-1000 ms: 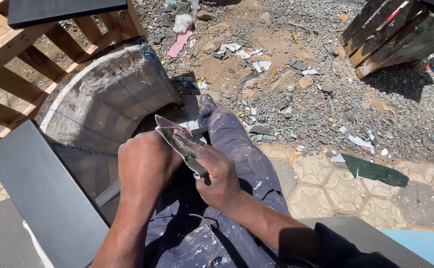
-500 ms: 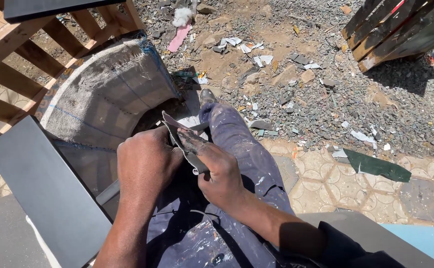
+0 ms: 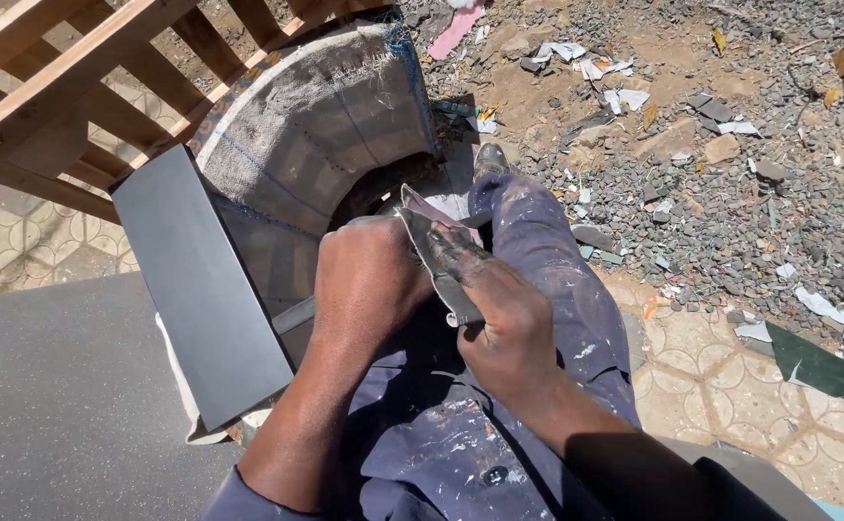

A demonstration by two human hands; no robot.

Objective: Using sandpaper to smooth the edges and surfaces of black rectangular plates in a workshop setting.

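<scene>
On gravel ground (image 3: 731,183), hands on shard (image 3: 436,241).

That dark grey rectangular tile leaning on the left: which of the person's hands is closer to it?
Left. The left hand is just right of the dark tile; the right hand lies farther right, beyond it.

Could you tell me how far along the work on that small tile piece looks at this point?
Done: many broken chips already lie on the gravel ahead. In hand: the left hand and right hand together grip a thin grey shard over the lap, its pointed end sticking up. Left: a long dark tile leans beside the left arm, whole and untouched. How much shaping the shard needs cannot be told.
</scene>
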